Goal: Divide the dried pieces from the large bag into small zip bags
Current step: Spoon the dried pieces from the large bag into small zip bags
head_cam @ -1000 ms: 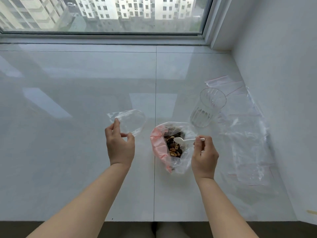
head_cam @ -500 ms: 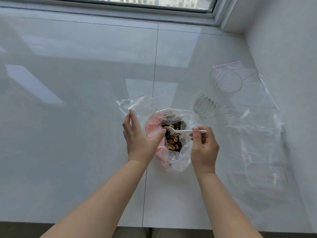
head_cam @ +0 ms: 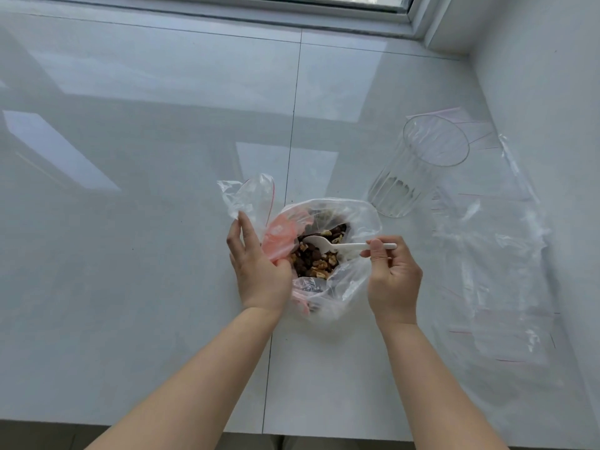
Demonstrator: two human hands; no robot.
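Two hands at the large bag of dried pieces, one with a small zip bag, one with a spoon.

The left hand [head_cam: 259, 271] sits at 9 o'clock of the large bag [head_cam: 350, 287], palm turned toward it, fingers pointing up — it holds a small zip bag [head_cam: 248, 198] that stands crumpled above the fingertips, though just how the thumb grips the plastic is hidden behind the pink fold. The dried pieces [head_cam: 319, 259] lie in the open mouth of the large bag. At 3 o'clock the right hand [head_cam: 393, 277] pinches the handle of a white spoon [head_cam: 337, 245], bowl over the pieces. A clear cup [head_cam: 418, 170] stands at 1 o'clock; flat clear bags [head_cam: 506, 280] lie at far right — their edges are hard to separate.
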